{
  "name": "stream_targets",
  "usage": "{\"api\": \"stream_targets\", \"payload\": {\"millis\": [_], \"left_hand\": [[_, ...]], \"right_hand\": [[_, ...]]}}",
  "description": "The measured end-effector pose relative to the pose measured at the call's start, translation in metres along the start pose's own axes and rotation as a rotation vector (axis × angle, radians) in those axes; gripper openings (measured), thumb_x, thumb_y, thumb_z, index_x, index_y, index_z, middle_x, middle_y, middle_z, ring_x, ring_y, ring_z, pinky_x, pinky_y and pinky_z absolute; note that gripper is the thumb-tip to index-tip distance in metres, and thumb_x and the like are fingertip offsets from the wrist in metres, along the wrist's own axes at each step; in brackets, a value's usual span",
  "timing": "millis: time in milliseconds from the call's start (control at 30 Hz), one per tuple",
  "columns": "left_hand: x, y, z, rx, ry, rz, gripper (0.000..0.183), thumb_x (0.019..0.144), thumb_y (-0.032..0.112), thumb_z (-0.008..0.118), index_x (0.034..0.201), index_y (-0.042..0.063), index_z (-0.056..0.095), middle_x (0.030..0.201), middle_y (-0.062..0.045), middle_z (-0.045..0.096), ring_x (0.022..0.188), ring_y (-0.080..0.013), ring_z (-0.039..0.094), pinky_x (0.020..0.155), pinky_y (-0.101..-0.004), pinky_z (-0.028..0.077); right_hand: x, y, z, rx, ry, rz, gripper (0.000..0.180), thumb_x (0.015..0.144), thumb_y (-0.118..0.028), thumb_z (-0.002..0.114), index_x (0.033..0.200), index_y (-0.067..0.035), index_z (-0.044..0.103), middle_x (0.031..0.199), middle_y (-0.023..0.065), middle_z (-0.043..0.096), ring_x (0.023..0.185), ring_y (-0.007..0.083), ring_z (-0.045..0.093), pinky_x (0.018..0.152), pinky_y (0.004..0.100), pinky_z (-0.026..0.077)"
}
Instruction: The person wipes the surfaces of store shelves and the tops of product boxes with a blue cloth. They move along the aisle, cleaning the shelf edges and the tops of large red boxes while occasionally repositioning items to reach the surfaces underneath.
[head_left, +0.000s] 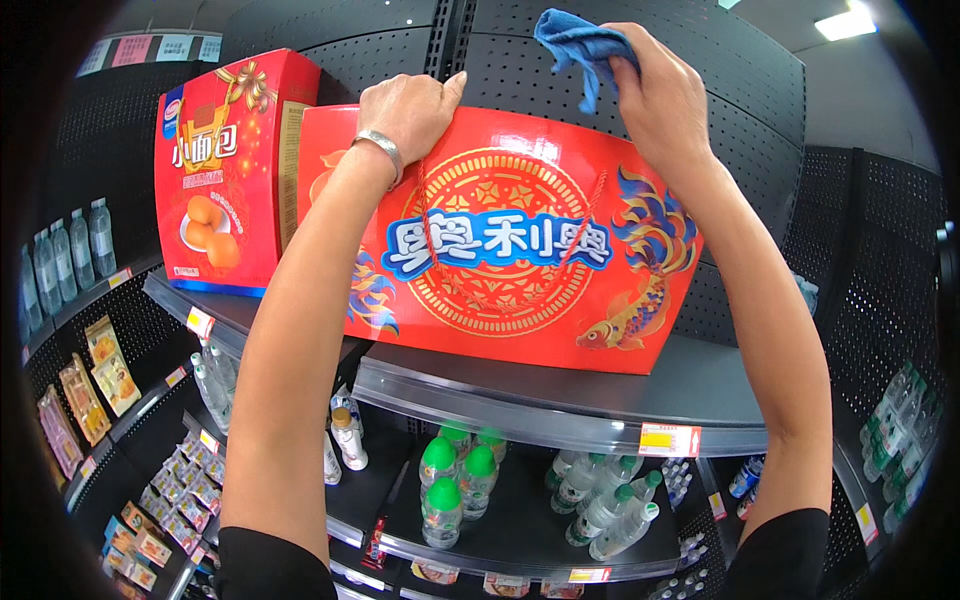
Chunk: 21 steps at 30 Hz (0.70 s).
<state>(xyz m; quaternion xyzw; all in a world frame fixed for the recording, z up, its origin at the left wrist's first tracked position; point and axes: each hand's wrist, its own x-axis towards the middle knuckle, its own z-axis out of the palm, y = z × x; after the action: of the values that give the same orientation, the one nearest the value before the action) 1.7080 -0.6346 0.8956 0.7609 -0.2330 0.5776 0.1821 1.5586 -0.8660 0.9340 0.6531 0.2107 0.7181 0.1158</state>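
Observation:
A large red cardboard gift box (517, 345) with a carp print, large lettering and a red cord handle stands tilted on the grey upper shelf (705, 382). My left hand (409, 112), with a silver bracelet at the wrist, grips its top edge; the fingertips are hidden behind the box. Above the box's right end, my right hand (660, 90) pinches a crumpled blue cloth (581, 49), held clear of the box near the perforated back panel. To the left, a second red carton (217, 172) with pictured bread rolls stands next to the gift box.
Below, a lower shelf holds green-capped bottles (442, 510) and more clear bottles (600, 502). A clear price rail (495, 416) runs along the upper shelf's front, with a price tag (670, 440). Packaged snacks (180, 487) and water bottles (67, 255) line the left shelves.

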Motion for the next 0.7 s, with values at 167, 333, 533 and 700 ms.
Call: {"api": "stream_targets", "payload": {"millis": [167,333,533,700], "left_hand": [[-0.004,0.001,0.004,0.030,0.115,0.035,0.074,0.110,0.053,0.035,0.069,0.005,0.073,0.072,-0.020,0.072,0.071,-0.0382,0.072,0.069,-0.0482,0.057],[-0.006,0.000,0.005,0.108,0.169,0.043,0.071,0.110,0.051,0.037,0.071,0.005,0.075,0.073,-0.019,0.072,0.072,-0.0375,0.072,0.068,-0.0484,0.058],[-0.005,-0.002,0.010,0.142,0.197,0.069,0.072,0.110,0.052,0.034,0.071,0.005,0.073,0.076,-0.021,0.072,0.074,-0.0400,0.071,0.069,-0.0506,0.057],[-0.006,-0.003,0.007,0.155,0.170,0.059,0.071,0.110,0.051,0.034,0.072,0.005,0.073,0.077,-0.020,0.073,0.077,-0.0396,0.071,0.071,-0.0507,0.057]], "right_hand": [[0.016,0.029,0.069,-0.015,-0.427,0.296,0.025,0.093,-0.020,0.063,0.113,-0.006,0.071,0.105,0.0193,0.076,0.101,0.0405,0.071,0.090,0.0471,0.056],[0.000,0.030,0.086,0.254,-0.619,0.502,0.037,0.094,-0.018,0.064,0.125,0.001,0.071,0.114,0.0157,0.077,0.095,0.0275,0.074,0.091,0.0372,0.057],[-0.005,0.038,0.085,0.390,-0.602,0.379,0.032,0.095,-0.012,0.062,0.123,0.000,0.072,0.111,0.0138,0.077,0.091,0.0191,0.073,0.085,0.0313,0.058],[-0.010,0.029,0.076,0.550,-0.543,0.236,0.038,0.098,-0.012,0.059,0.134,-0.004,0.066,0.125,0.0125,0.073,0.099,0.0190,0.074,0.091,0.0312,0.060]]}}
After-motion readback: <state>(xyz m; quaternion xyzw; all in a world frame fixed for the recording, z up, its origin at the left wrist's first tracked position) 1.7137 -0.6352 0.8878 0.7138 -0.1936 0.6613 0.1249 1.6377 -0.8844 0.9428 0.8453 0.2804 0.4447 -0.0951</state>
